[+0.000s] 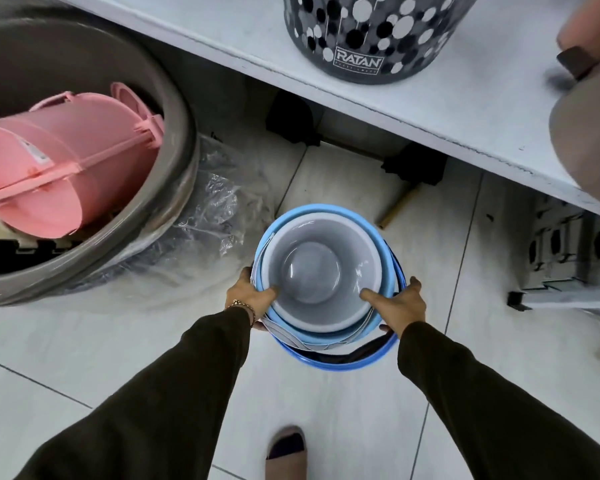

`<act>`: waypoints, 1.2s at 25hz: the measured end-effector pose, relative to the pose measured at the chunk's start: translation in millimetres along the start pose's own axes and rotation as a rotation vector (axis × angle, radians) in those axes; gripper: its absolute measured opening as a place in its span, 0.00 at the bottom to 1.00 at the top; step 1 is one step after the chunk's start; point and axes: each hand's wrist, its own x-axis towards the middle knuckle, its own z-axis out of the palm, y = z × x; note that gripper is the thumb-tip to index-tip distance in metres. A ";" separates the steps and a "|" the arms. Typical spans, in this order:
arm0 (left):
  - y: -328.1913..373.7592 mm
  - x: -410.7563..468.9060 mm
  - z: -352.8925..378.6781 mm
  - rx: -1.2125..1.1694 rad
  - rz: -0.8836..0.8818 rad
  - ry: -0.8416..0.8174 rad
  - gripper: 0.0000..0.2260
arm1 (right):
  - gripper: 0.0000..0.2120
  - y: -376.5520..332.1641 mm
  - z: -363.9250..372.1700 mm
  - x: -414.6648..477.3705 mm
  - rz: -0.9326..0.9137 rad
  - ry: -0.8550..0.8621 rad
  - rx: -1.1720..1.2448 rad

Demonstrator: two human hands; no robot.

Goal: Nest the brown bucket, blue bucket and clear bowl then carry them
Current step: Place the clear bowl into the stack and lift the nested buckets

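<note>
A clear bowl sits nested inside a light blue bucket. Both rest in an outer bucket with a deeper blue rim and a dark brown inner wall. The stack is held above the tiled floor, in the middle of the head view. My left hand grips the stack's left side, thumb hooked over the bowl's rim. My right hand grips the right side the same way, with its fingers wrapped outside. The buckets' lower walls are hidden.
A big grey tub holding a tipped pink bucket stands at left, wrapped in plastic film. A white shelf with a dotted basket crosses the top. Another person's hand is at top right. My slippered foot is below.
</note>
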 end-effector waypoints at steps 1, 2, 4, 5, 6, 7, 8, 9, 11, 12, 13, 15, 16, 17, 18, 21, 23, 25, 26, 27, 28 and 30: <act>-0.9 -5.8 -1.1 0.008 0.001 0.005 0.25 | 0.45 0.2 -4.6 -5.1 0.023 -0.006 0.042; -2.4 -12.3 -2.0 0.012 0.001 0.006 0.25 | 0.39 2.8 -8.9 -11.0 0.029 -0.009 0.068; -7.8 -30.2 -6.2 -0.002 -0.006 -0.002 0.25 | 0.36 10.1 -16.8 -28.8 0.011 0.005 0.096; -10.0 -42.1 -9.3 -0.014 -0.005 -0.009 0.26 | 0.38 13.8 -20.7 -40.5 0.000 0.012 0.110; -11.9 -56.3 -12.3 -0.017 0.001 -0.018 0.26 | 0.40 17.0 -26.6 -55.5 -0.015 0.021 0.126; -12.6 -69.4 -15.2 -0.019 0.015 -0.022 0.26 | 0.41 18.5 -31.5 -68.6 -0.032 0.030 0.141; -12.5 -85.3 -18.9 -0.008 0.040 -0.020 0.26 | 0.43 19.9 -38.2 -83.6 -0.047 0.045 0.149; -10.3 -100.9 -23.0 -0.004 0.064 -0.017 0.25 | 0.43 20.7 -45.5 -97.9 -0.068 0.067 0.152; -4.1 -137.1 -35.1 -0.009 0.104 -0.030 0.23 | 0.44 20.1 -64.2 -134.9 -0.110 0.106 0.170; 0.0 -160.9 -43.7 -0.006 0.127 -0.040 0.22 | 0.44 19.2 -76.8 -159.8 -0.133 0.121 0.194; 5.8 -178.9 -50.3 -0.011 0.143 -0.042 0.22 | 0.44 18.0 -85.3 -176.0 -0.143 0.135 0.211; 18.9 -226.8 -69.4 -0.002 0.197 -0.018 0.23 | 0.41 8.7 -110.6 -224.1 -0.179 0.156 0.235; 26.3 -253.2 -82.0 0.005 0.231 -0.009 0.24 | 0.40 1.8 -125.4 -251.8 -0.201 0.163 0.242; 34.3 -279.1 -92.6 -0.006 0.259 -0.005 0.25 | 0.39 -5.7 -139.1 -275.8 -0.225 0.183 0.246; 40.9 -303.8 -103.5 -0.025 0.293 0.014 0.27 | 0.39 -14.1 -155.2 -301.7 -0.262 0.206 0.256; 59.0 -386.3 -140.1 -0.042 0.393 0.052 0.30 | 0.43 -41.7 -207.1 -386.2 -0.383 0.261 0.281; 74.4 -443.4 -162.9 -0.064 0.478 0.060 0.28 | 0.42 -59.5 -242.2 -439.6 -0.460 0.292 0.291; 94.4 -493.4 -185.1 -0.078 0.582 0.090 0.28 | 0.43 -75.8 -272.1 -482.2 -0.541 0.325 0.326; 102.8 -510.6 -193.9 -0.088 0.610 0.102 0.29 | 0.44 -82.4 -282.9 -497.3 -0.561 0.331 0.333; 112.7 -528.3 -203.4 -0.096 0.649 0.108 0.29 | 0.44 -90.8 -294.0 -512.4 -0.579 0.337 0.340; 121.7 -546.4 -211.3 -0.085 0.679 0.113 0.30 | 0.43 -97.8 -305.2 -526.6 -0.599 0.342 0.353; 147.1 -581.3 -226.4 -0.058 0.749 0.145 0.29 | 0.41 -120.1 -327.5 -550.6 -0.640 0.362 0.374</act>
